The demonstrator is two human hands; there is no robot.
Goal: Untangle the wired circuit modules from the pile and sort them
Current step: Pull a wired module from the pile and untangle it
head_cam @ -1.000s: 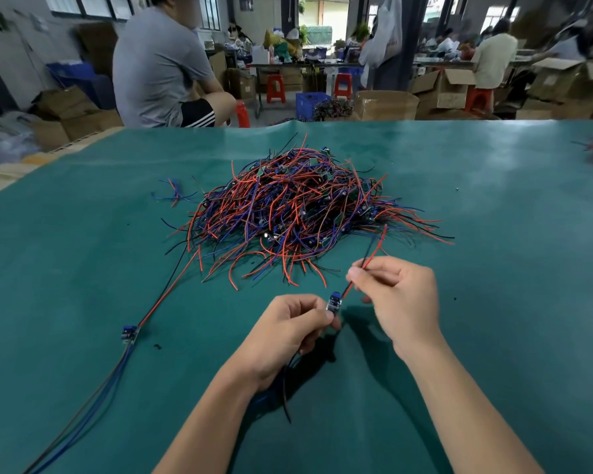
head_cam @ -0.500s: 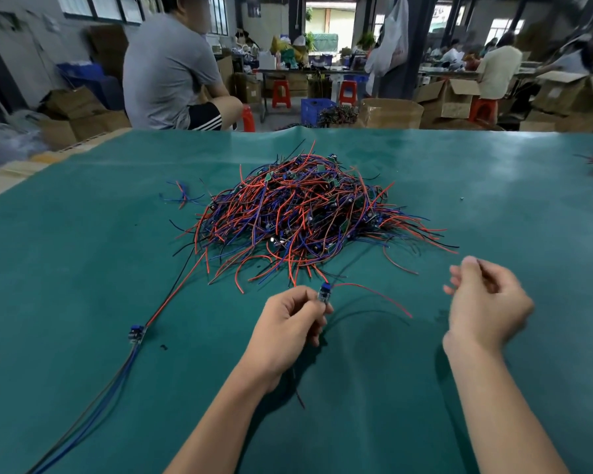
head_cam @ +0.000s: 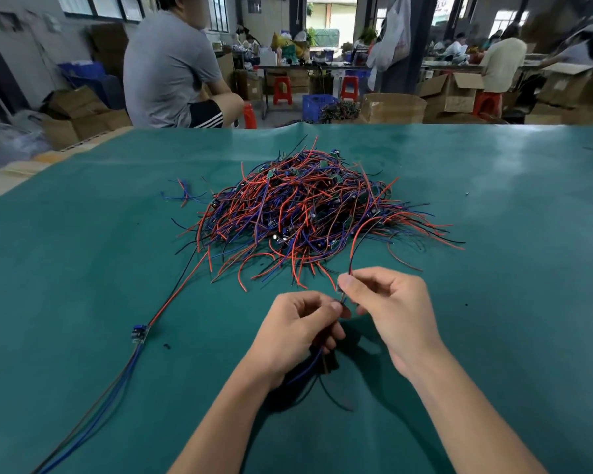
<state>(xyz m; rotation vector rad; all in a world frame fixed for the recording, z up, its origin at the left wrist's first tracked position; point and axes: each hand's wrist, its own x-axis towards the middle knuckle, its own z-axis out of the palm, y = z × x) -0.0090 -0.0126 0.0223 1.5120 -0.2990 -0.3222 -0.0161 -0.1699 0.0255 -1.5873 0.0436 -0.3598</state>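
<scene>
Head view: one tangled pile (head_cam: 317, 213) of red, blue and black wired modules lies toward the far edge of the green surface (head_cam: 83, 254), too knotted to count. Two hands work just nearer than it. The left hand (head_cam: 298, 331) pinches one small module (head_cam: 340, 295) with curled fingers, blue and black leads trailing beneath the palm. The right hand (head_cam: 389, 311) pinches that module's red wire (head_cam: 353, 248) between thumb and forefinger. One sorted module (head_cam: 139, 333) lies toward the left edge, its wires stretched straight.
</scene>
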